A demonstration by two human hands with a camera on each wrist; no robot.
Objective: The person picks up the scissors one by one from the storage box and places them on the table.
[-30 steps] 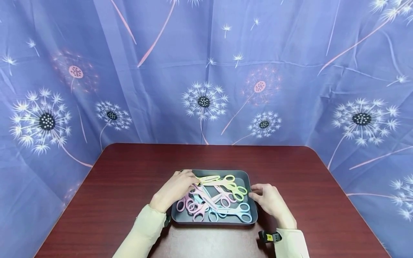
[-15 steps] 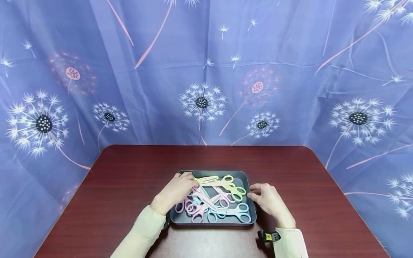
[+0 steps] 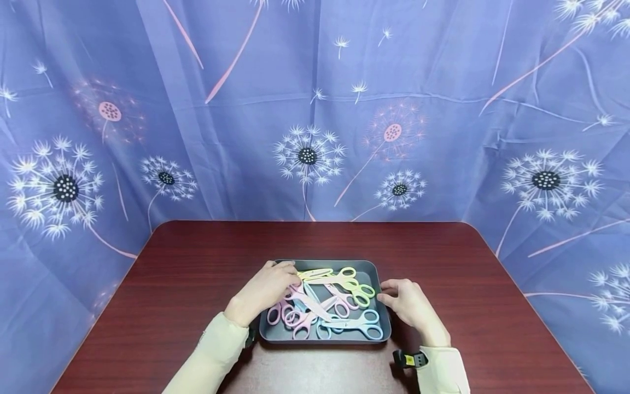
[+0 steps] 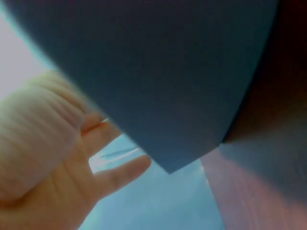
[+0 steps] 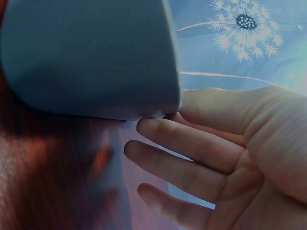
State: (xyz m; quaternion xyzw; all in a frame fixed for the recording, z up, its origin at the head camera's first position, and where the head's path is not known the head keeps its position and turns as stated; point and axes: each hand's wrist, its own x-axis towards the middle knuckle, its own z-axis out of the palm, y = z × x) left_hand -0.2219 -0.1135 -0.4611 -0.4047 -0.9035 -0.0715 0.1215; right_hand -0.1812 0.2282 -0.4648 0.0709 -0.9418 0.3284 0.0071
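Note:
A dark grey tray [image 3: 344,341] holds several scissors with pastel handles. My left hand [image 3: 266,290] reaches over its left rim, fingertips inside by the handles of a pair of pink scissors [image 3: 310,302]; whether they pinch it is hidden. In the left wrist view the tray's outer wall [image 4: 158,86] covers much of that hand [image 4: 57,158], though two fingers show extended. My right hand [image 3: 410,306] holds the tray's right rim between thumb and fingers. In the right wrist view this hand [image 5: 216,153] has a fingertip against the tray's wall [image 5: 91,62], with the thumb at the rim.
Yellow-green scissors [image 3: 361,295] lie at the tray's back right, blue scissors [image 3: 371,324] at its front right. The tray stands on a dark red wooden table [image 3: 197,273]. A blue curtain [image 3: 246,137] with dandelion prints hangs behind the table.
The head view has shifted slightly. My left hand has drawn back a little to the left, covering the pink scissors' handles differently. The right hand stays at the tray's rim.

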